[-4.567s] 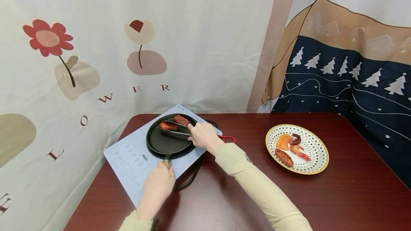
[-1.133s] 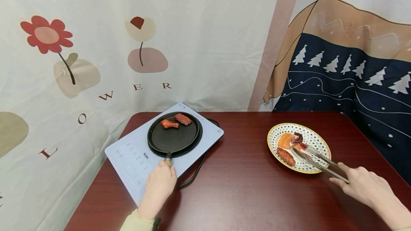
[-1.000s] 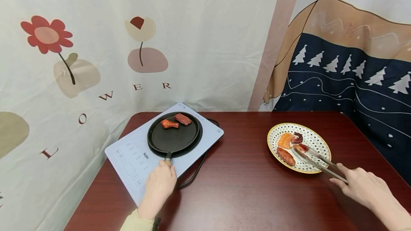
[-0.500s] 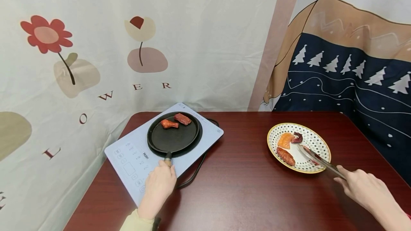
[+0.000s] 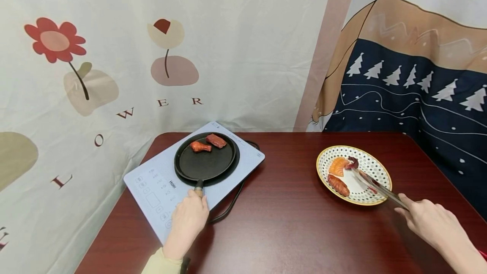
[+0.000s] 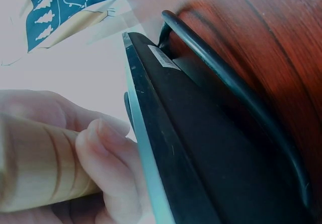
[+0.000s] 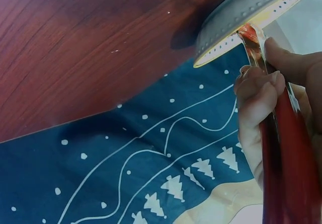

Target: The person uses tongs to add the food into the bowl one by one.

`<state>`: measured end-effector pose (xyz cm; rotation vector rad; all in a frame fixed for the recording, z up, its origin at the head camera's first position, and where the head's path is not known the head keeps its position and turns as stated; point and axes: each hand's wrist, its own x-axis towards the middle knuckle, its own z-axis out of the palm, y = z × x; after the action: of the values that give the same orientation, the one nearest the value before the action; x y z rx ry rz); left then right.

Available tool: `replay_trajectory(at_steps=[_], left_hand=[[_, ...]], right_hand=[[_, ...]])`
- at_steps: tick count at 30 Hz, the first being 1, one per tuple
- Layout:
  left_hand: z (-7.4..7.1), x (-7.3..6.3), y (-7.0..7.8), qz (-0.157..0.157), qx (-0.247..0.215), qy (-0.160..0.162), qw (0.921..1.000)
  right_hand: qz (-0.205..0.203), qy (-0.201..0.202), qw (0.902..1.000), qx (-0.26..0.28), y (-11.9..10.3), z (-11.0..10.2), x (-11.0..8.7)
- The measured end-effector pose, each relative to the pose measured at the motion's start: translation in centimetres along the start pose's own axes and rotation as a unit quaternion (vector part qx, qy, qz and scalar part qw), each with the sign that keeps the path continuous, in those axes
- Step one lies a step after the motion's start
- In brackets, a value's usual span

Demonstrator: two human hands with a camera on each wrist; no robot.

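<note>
While the right hand (image 5: pixel 433 221) has its grip wrapped round silver metal tongs (image 5: pixel 392 197), their tips over a yellow-rimmed, black-dotted white plate (image 5: pixel 374 168), the left hand (image 5: pixel 190 212) grasps the wooden handle (image 6: pixel 40 168) of a round black pan (image 5: pixel 201 166) on a pale, flat hob (image 5: pixel 160 176) atop the reddish-brown tabletop (image 5: pixel 289 227).

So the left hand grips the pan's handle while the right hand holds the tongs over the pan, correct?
Not over the pan: the head view shows the right hand holding the tongs over the dotted plate. The left hand does grip the handle.
</note>
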<state>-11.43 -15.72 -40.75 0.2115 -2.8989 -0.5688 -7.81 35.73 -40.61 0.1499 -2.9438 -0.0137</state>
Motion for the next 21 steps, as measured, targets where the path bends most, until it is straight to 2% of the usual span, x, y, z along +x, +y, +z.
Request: replay_trajectory(at_steps=[9,21], left_hand=[[-0.1,0.0,0.0,0.0,0.003,-0.004,1.0],[-0.1,0.0,0.0,0.004,0.006,-0.001,1.0]], right_hand=[[-0.003,0.016,0.9998,0.012,-1.2,-0.7,0.9],[-0.044,0.042,0.9978,0.026,-4.4,-1.3,3.2]])
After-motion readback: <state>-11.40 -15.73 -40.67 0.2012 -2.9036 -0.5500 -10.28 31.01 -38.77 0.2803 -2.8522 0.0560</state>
